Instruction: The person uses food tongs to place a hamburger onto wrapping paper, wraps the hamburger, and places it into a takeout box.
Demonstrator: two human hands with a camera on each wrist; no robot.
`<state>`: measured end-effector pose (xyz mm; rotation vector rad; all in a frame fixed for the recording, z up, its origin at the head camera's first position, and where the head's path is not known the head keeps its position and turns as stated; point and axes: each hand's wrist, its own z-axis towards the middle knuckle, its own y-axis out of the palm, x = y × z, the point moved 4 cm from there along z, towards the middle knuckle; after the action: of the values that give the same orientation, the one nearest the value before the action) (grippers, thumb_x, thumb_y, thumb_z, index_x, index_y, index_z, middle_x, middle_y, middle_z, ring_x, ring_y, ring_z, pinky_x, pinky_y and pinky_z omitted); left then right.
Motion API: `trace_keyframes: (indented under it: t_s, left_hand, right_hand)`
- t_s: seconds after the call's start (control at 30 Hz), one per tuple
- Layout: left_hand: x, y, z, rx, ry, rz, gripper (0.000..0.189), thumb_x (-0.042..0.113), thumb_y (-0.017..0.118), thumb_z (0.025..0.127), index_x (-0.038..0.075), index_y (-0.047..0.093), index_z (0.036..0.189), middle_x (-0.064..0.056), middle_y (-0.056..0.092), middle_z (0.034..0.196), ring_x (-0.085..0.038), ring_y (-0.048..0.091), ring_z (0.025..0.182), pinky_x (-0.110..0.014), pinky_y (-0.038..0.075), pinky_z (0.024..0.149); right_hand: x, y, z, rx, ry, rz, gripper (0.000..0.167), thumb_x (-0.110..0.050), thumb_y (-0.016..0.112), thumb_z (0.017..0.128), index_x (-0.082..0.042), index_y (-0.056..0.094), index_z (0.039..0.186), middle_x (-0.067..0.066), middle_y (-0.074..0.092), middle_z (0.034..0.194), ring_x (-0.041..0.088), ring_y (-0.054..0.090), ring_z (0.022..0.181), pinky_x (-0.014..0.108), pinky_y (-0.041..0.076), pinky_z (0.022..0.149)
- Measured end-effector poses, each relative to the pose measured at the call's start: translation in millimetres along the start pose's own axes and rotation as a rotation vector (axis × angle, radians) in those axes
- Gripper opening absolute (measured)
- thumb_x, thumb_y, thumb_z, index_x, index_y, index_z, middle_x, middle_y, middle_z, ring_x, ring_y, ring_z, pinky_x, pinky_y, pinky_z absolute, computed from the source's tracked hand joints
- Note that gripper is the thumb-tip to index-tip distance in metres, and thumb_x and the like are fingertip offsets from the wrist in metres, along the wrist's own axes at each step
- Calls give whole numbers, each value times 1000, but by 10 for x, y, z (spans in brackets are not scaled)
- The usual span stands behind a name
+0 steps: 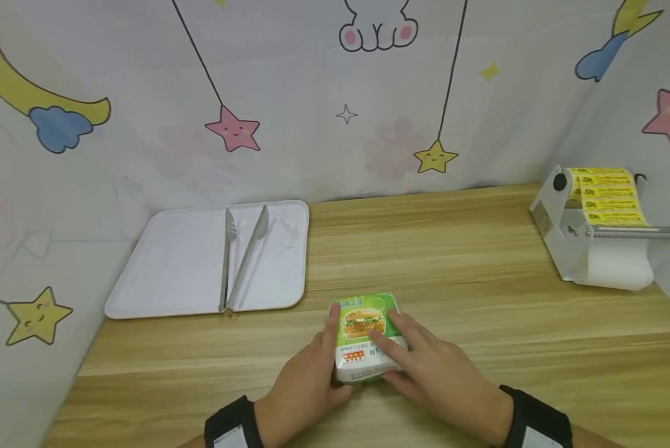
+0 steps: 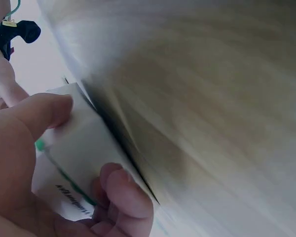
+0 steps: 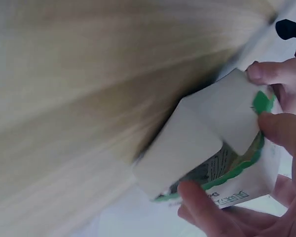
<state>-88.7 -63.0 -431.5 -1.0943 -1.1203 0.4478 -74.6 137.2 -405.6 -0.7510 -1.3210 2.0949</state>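
Observation:
A green-and-white burger box (image 1: 362, 320) with a burger picture on its lid lies on the wooden table, in the head view's lower middle. My left hand (image 1: 301, 382) holds its left side, with the thumb at the near edge. From the right, my right hand (image 1: 446, 379) grips it, fingers over the lid and right side, thumb at the near edge. In the left wrist view, thumb and curled fingers lie against the white side of the box (image 2: 71, 153). The right wrist view shows white flaps (image 3: 187, 143) standing partly apart, with dark printed material in the gap.
A white tray (image 1: 167, 261) at the back left bears a metal knife (image 1: 247, 261) and a metal utensil with a slotted end (image 1: 226, 255). A label dispenser (image 1: 553, 224) with yellow labels (image 1: 611, 196) stands at the right. Patterned cloth (image 1: 323, 155) hangs behind the table (image 1: 452, 267).

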Motion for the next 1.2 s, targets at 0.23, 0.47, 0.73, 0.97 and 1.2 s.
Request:
trace_keyframes:
  t_s: [0.23,0.47,0.73,0.97,1.2]
  left_hand:
    - [19,-6,18,-8,17,-19,125,34,89,79,3,0,162,-24,63,123,-25,67,98,-39,59,80]
    - [26,-2,17,-7,32,-28,128,32,90,78,3,-1,162,-25,62,126,-27,68,101,-40,59,83]
    - [33,3,10,-28,15,-47,128,29,91,78,3,-2,162,-28,59,132,-30,68,106,-41,59,85]
    - [6,12,-8,-25,16,-25,123,29,89,79,3,1,162,-28,59,131,-31,68,104,-41,59,83]
    - [-35,-1,10,-34,14,-7,124,31,91,77,3,5,162,-29,57,134,-34,67,109,-43,59,83]
  right_hand:
    - [-45,14,2,-6,10,-50,76,-42,89,77,-11,60,139,28,52,143,43,62,120,37,61,60]
    - [-58,28,-5,3,7,-62,75,-40,89,75,-8,62,137,30,51,143,44,62,120,37,61,60]
    - [-56,47,-5,-14,49,-46,73,-35,91,74,-11,63,137,25,47,144,41,60,123,34,61,60]
    - [-15,62,-25,-78,69,-12,74,-49,85,79,-15,61,140,24,45,147,40,57,127,43,62,72]
    - [-7,96,9,-8,50,-60,59,-45,84,81,-18,67,131,22,52,139,38,62,118,43,61,69]
